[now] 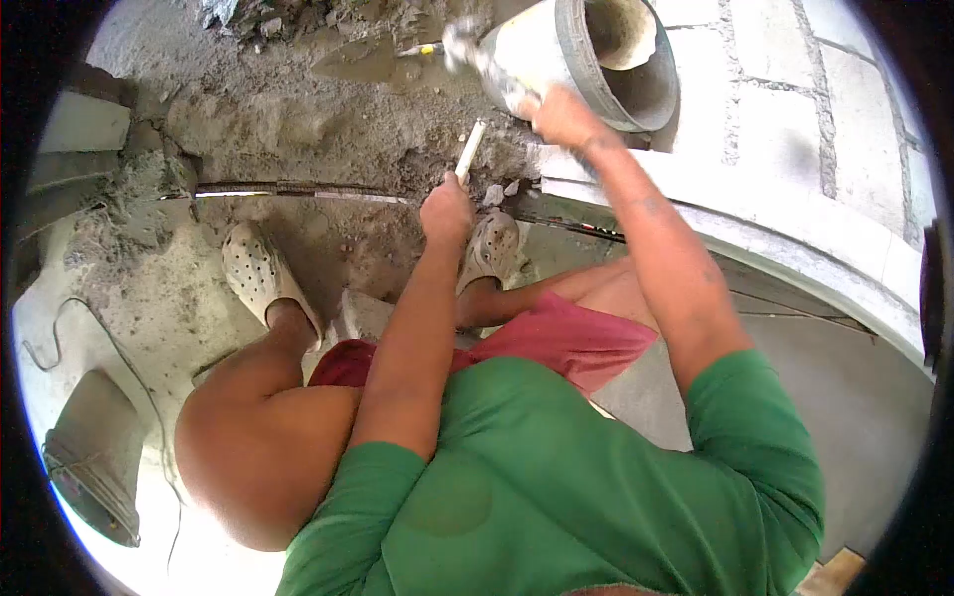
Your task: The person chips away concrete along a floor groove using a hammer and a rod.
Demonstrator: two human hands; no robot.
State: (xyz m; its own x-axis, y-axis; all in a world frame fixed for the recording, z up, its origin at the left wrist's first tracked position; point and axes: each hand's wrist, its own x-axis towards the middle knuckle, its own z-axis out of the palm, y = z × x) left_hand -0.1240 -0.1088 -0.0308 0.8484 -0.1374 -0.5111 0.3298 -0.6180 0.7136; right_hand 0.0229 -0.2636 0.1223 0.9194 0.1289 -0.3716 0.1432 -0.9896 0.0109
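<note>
My left hand (447, 211) is wrapped around a pale chisel-like bar (471, 151) beside broken, dusty rubble. Closed on a hammer handle, my right hand (571, 119) is raised a little beyond the bar. The hammer (465, 48) is blurred by motion, its head apart from the bar and in front of a bucket. Small stone chips (494, 195) lie close to my left hand. Whichever end of the bar meets the ground, I cannot make out.
A grey-rimmed bucket (664, 94) lies tilted on its side at the top. A trowel (363, 60) rests on the dirt. White blocks (775, 119) line the right, edged by a pale ledge (795, 233). Another bucket (99, 447) and a wire (109, 338) are at lower left.
</note>
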